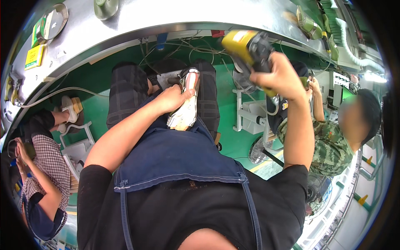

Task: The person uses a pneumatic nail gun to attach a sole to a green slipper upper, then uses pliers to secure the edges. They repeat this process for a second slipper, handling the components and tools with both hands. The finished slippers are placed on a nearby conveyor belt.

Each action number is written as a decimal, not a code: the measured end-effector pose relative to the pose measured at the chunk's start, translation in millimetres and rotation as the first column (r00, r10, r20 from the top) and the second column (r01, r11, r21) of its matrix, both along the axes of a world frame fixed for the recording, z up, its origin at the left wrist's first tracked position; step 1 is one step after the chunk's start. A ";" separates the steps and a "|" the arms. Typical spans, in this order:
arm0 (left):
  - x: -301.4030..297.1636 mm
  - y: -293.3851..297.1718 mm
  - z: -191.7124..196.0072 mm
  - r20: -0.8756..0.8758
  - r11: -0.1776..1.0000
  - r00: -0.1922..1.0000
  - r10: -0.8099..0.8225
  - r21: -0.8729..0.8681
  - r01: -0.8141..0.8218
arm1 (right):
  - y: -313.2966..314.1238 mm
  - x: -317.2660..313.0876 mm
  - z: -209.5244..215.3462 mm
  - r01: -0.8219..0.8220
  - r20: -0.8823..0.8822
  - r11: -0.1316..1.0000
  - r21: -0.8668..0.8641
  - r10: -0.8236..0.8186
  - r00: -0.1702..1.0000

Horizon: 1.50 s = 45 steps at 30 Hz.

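Observation:
My left hand (173, 98) grips a shoe (186, 104), white and grey with red trim, resting on my lap over a dark blue apron (175, 154). My right hand (283, 75) is raised and closed around a yellow and black power tool (249, 48), held up near the edge of the metal workbench (175, 16). The tool hangs apart from the shoe, above and to its right.
A person in a checked shirt (46, 166) sits at my left; another in a camouflage top (329, 146) sits at my right. A metal cup (105, 7) and a round tin (54, 18) stand on the bench. White racks (250, 116) and a fan (258, 152) stand on the green floor.

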<state>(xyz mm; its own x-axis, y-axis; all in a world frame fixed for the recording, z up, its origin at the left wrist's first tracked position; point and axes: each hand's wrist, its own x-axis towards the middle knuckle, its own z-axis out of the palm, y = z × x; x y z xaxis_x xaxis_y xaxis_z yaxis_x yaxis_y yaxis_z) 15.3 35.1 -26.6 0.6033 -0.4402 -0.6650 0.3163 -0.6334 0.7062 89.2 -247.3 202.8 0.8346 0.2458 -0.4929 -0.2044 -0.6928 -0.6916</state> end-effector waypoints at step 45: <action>-50.1 9.0 27.8 0.395 0.955 0.879 0.268 -0.229 -0.188 | 109.7 -25.8 -77.2 -0.663 -0.623 0.737 -0.133 0.458 0.634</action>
